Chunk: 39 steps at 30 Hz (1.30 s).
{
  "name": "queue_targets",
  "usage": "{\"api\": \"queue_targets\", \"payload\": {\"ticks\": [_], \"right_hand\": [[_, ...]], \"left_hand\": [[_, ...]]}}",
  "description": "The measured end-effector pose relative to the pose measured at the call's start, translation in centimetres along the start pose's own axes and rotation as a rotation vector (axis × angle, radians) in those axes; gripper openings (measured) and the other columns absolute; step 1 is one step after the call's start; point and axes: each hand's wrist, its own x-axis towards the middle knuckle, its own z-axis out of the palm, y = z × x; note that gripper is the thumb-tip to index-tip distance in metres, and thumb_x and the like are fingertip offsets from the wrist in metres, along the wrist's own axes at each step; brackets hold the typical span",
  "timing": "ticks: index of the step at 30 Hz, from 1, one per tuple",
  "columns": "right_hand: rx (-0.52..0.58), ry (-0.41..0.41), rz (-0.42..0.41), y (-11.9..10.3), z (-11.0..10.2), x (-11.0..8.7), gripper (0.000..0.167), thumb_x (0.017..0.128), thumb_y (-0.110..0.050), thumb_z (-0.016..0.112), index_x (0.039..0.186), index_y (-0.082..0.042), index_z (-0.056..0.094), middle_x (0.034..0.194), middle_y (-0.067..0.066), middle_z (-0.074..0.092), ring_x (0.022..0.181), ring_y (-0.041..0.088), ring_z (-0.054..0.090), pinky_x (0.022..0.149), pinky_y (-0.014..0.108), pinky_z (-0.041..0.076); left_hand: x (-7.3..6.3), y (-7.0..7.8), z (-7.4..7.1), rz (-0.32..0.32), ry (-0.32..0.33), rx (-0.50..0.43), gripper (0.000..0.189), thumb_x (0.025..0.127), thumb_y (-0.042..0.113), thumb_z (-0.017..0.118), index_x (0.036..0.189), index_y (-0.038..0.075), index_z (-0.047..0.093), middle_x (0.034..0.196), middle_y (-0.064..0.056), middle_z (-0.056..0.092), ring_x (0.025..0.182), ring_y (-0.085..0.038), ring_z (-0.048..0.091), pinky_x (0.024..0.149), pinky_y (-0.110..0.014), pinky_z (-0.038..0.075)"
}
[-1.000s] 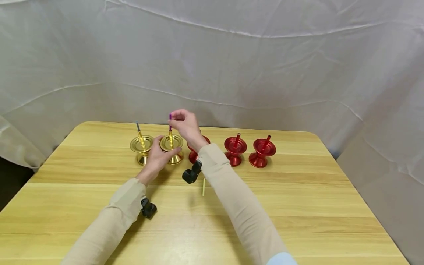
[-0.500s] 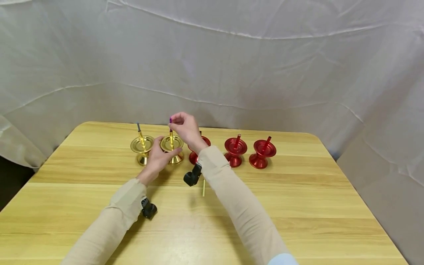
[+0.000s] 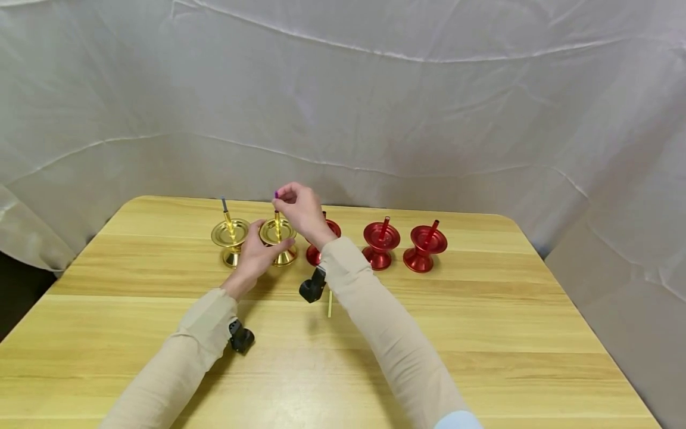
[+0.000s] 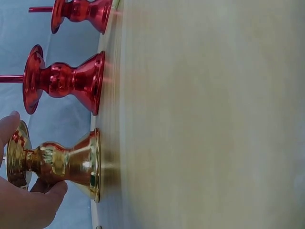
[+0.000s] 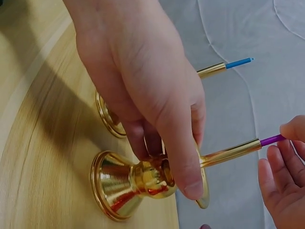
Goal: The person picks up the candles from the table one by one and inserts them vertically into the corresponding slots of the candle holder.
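1. The right hand pinches the purple stick at the gold holder's tube mouth, apparently to align it.
2. The left hand grips that holder around its dish near the table's far edge, likely to steady it.
3. Toward the left edge, a second gold holder keeps its blue stick raised.

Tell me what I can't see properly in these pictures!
Purple stick: right wrist view; the gold tube hides its lower end, so its depth can't be told.
Red holder nearest the right hand: head view; that hand and its wrist hide part of it.
Yellow-green stick: head view; the right sleeve covers its far end.
Left hand: left wrist view; partly cut off by the left edge.
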Motion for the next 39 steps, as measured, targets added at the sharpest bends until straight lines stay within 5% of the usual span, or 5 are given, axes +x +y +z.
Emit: {"api": "queue_targets", "payload": {"ticks": [15,26,39], "right_hand": [[-0.159,-0.010,-0.095,-0.3,0.4,0.1,0.012,0.091,-0.011,0.068,0.099,-0.002,0.066,0.091,0.006,0.068,0.083,0.013,0.063,0.070,0.017,0.049],[-0.132,-0.035,-0.062,-0.3,-0.1,0.0,0.027,0.088,-0.016,0.073,0.110,-0.002,0.065,0.099,0.007,0.068,0.090,0.016,0.062,0.075,0.020,0.050],[-0.197,-0.031,-0.119,-2.7,-5.2,-1.1,0.033,0.092,-0.015,0.067,0.122,-0.002,0.062,0.115,0.009,0.066,0.105,0.019,0.061,0.089,0.025,0.049]], "left_hand": [[0.0,-0.1,-0.6,-0.026,0.003,0.016,0.089,0.087,0.030,0.072,0.150,0.001,0.018,0.151,-0.023,0.027,0.137,-0.035,0.028,0.112,-0.048,0.026],[0.0,-0.1,-0.4,-0.053,-0.006,-0.001,0.095,0.088,0.029,0.071,0.153,0.001,0.008,0.155,-0.024,0.017,0.141,-0.036,0.019,0.114,-0.049,0.020],[-1.4,0.2,-0.8,-0.028,-0.003,-0.060,0.101,0.087,0.027,0.073,0.154,0.005,0.001,0.156,-0.025,0.014,0.141,-0.039,0.018,0.114,-0.050,0.018]]}}
